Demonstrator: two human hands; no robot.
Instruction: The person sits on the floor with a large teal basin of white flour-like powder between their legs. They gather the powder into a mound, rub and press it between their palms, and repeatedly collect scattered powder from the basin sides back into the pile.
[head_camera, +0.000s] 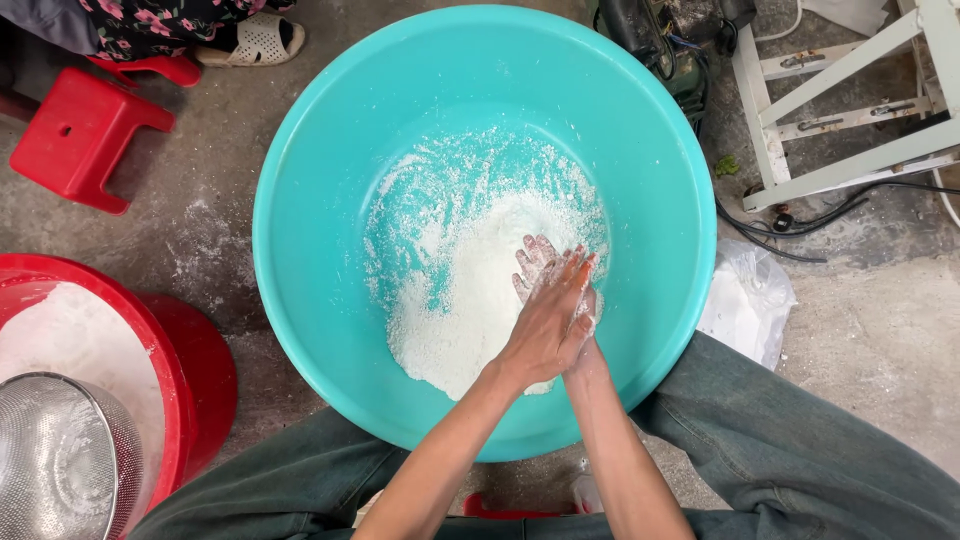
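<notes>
A big teal plastic basin sits on the floor between my knees. A heap of white crumbly flour lies on its bottom, thinly scattered toward the far side. Both my hands are low over the heap, pressed palm to palm. My left hand lies on top, fingers curled over the other hand's edge. My right hand is underneath; only its flour-coated fingers stick out. White crumbs cling between the palms near the wrists.
A red basin with flour and a metal sieve stands at the lower left. A red stool and another person's sandalled foot are at the upper left. A white metal frame, black cables and a plastic bag are on the right.
</notes>
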